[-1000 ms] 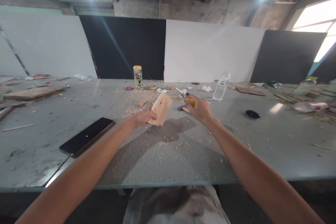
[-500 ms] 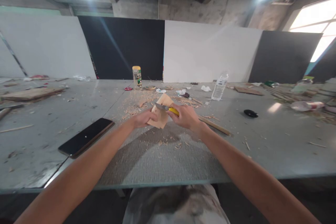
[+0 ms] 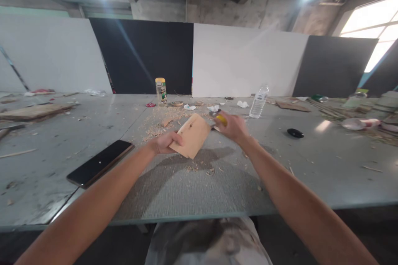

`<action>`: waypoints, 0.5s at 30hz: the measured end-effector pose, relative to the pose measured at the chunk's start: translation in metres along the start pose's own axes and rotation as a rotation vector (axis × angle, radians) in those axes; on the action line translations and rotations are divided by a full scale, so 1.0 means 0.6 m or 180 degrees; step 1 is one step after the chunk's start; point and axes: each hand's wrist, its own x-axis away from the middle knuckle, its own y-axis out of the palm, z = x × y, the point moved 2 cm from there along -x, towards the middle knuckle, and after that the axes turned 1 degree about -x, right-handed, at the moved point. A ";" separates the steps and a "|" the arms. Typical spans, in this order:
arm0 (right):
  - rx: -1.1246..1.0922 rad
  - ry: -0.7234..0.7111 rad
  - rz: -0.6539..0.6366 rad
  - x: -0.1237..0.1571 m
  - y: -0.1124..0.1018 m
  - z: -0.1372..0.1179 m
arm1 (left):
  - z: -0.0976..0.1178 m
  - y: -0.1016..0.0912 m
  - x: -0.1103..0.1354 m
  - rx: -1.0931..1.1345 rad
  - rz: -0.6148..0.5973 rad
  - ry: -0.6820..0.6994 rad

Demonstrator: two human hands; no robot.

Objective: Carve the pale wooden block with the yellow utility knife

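A thin, pale wooden board [image 3: 195, 134] with small dark knots is tilted above the table, its broad face toward me. My left hand [image 3: 167, 141] grips its lower left edge, thumb on the face and fingers hidden behind. Just right of the board, my right hand [image 3: 234, 126] is closed round the yellow handle of a utility knife [image 3: 222, 119]. The knife's blade is blurred and partly hidden, close to the board's right edge. Wood shavings [image 3: 152, 126] lie scattered on the table behind the board.
On the grey table [image 3: 192, 198] a smartphone [image 3: 101, 162] lies at left. Behind stand a yellow-capped bottle [image 3: 161, 92] and a clear plastic bottle [image 3: 259, 102]. A black round object [image 3: 295, 133] sits at right, a wooden plank [image 3: 34, 112] at far left. Panels close off the back.
My right hand has moved right with the knife, off the board's face to beside its edge. The board has turned to show more of its face. My left hand keeps its grip.
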 end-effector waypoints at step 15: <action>-0.0953 -0.0573 0.0020 0.003 0.025 -0.026 | 0.010 0.000 -0.016 0.0893 0.0779 0.1009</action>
